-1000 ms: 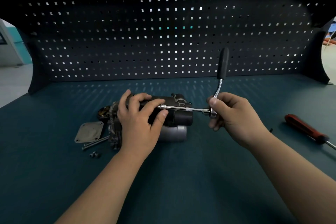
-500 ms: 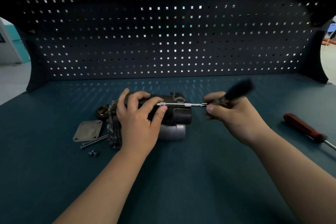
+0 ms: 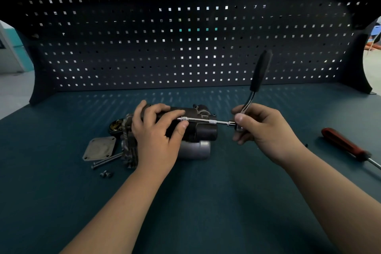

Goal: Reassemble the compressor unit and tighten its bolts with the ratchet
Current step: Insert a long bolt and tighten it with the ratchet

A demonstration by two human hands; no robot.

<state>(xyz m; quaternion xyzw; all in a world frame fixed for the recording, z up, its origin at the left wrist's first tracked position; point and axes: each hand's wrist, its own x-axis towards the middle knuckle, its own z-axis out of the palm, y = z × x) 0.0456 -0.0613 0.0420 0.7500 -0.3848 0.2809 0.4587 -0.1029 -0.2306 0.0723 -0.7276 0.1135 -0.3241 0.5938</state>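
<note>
Tightening a bolt looks to be the step in hand; the compressor (image 3: 203, 130) lies on its side near the middle of the bench (image 3: 206, 202); the left hand (image 3: 156, 136) curls over its dark body, thumb and forefinger at the socket end of the extension (image 3: 206, 121); the right hand (image 3: 266, 130) grips the ratchet (image 3: 256, 80) at its head, handle standing upward. Best keep the extension square to the bolt, press the body down against the turn, and swing from the handle for torque; a plate (image 3: 100, 148) and loose bolts (image 3: 107, 160) lie at left.
</note>
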